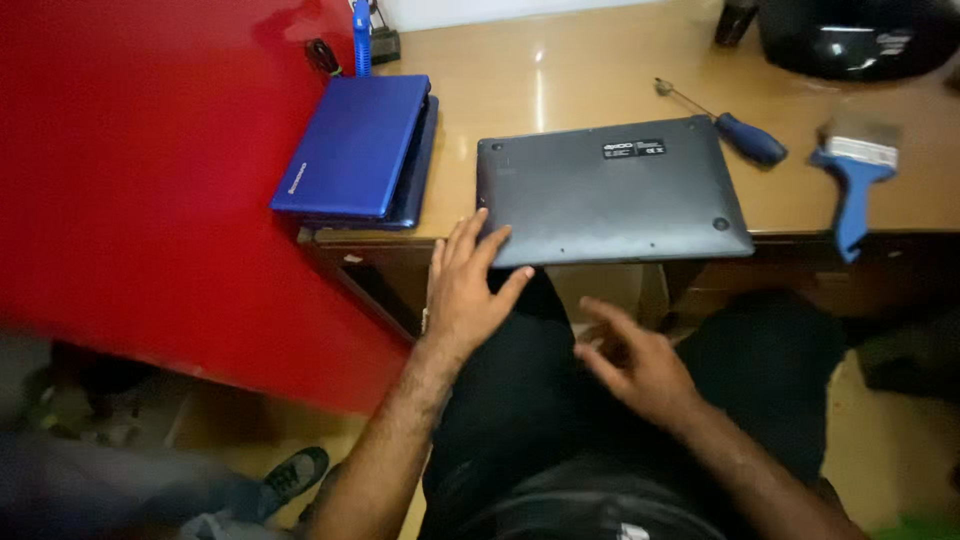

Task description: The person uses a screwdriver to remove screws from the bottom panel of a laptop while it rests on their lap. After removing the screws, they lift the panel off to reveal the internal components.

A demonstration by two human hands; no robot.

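A grey laptop lies shut and upside down on a brown desk. Its flat bottom faces up. Its near edge sits right at the front edge of the desk, and a bit of it hangs over.

The left hand is open. The fingers are spread and reach up to the near left corner of the grey laptop. The fingertips touch that corner. The thumb sticks out to the right, under the laptop's front edge. The hand does not grip anything.

The right hand is lower down, over the person's lap. It is half open, with the fingers loose and a little bent, pointing to the left. It is a bit blurry. It holds nothing and does not touch the laptop. It is below the desk edge, near the middle of the grey laptop but apart from it.

To the left of the grey laptop is a blue laptop, also shut. It rests at the left end of the desk, on top of another dark blue flat thing. The two laptops are near each other but do not touch.

Behind the grey laptop's far right corner is a screwdriver with a blue handle. Its handle lies just beside that corner. Further right is a brush with a blue handle, and its handle hangs over the front of the desk. A red wall stands on the left.
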